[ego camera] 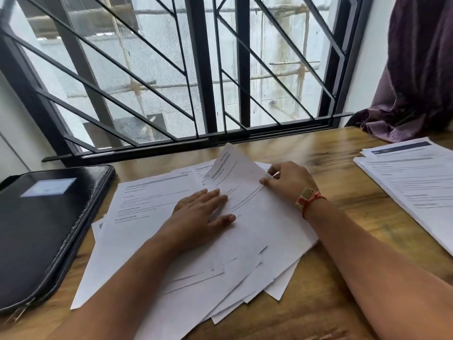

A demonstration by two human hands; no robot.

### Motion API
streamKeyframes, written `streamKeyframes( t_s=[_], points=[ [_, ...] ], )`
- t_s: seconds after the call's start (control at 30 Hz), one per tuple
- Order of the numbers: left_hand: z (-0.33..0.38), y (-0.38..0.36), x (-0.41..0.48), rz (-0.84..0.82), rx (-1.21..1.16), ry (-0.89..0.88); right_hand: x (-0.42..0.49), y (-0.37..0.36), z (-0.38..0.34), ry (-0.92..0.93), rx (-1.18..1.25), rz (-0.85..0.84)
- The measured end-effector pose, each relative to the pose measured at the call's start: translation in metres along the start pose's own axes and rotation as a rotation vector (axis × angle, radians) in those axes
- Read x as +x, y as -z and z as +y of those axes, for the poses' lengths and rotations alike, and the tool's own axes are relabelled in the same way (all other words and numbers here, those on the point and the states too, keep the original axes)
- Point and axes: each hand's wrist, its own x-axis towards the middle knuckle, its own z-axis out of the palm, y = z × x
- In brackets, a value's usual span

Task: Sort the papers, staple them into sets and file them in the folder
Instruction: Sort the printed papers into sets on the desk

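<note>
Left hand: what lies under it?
The left hand presses flat on the loose pile of papers on the wooden table. The print beneath the palm is covered.

Loose white printed papers lie fanned and overlapping, untidy. Top sheet is tilted up at its far edge. Black zipped folder lies flat and closed, just left of the papers. Neater stack lies well to their right.

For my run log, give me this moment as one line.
stage: sorting | left hand: flat on loose papers | right hand: pinching lifted sheet | folder: closed
</note>
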Motion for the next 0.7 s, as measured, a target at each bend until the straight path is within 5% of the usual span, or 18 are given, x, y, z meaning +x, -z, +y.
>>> streamKeyframes(
  t_s=[0.47,0.6,0.7],
  points=[
    [0.006,0.003,-0.001,0.080,-0.021,-0.007,0.014,0.061,-0.022,0.137,0.301,0.838],
    [-0.003,0.011,0.000,0.505,-0.444,0.022,0.017,0.072,-0.044,0.176,0.498,0.839],
    [-0.015,0.026,0.002,0.645,-0.932,0.184,0.016,0.058,-0.046,0.132,0.612,0.796]
  ],
)
